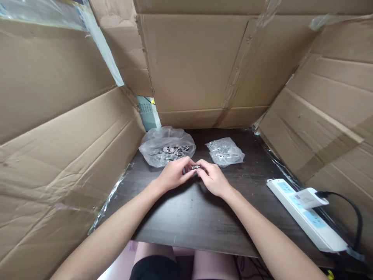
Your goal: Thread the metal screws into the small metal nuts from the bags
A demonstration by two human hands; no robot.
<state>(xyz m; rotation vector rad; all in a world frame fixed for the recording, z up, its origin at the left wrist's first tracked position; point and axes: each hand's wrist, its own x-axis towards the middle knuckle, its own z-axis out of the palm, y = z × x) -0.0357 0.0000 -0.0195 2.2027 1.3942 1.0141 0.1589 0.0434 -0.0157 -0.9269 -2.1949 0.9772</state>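
A small shiny metal fitting (196,167), too small to name more exactly, lies sideways between my two hands above the table. My left hand (177,171) pinches one end of it with thumb and fingers. At the other end, the fingertips of my right hand (212,178) close on it. Just beyond my left hand sits an open clear plastic bag (167,136) holding several small metal parts (175,150). Beyond my right hand lies a smaller clear plastic bag (225,151) with small shiny pieces inside, hard to make out.
The dark table (186,217) is walled by cardboard panels (198,62) at the back and both sides. Along the right edge lies a white power strip (305,216) with a white plug adapter (311,197) and a black cable (357,210).
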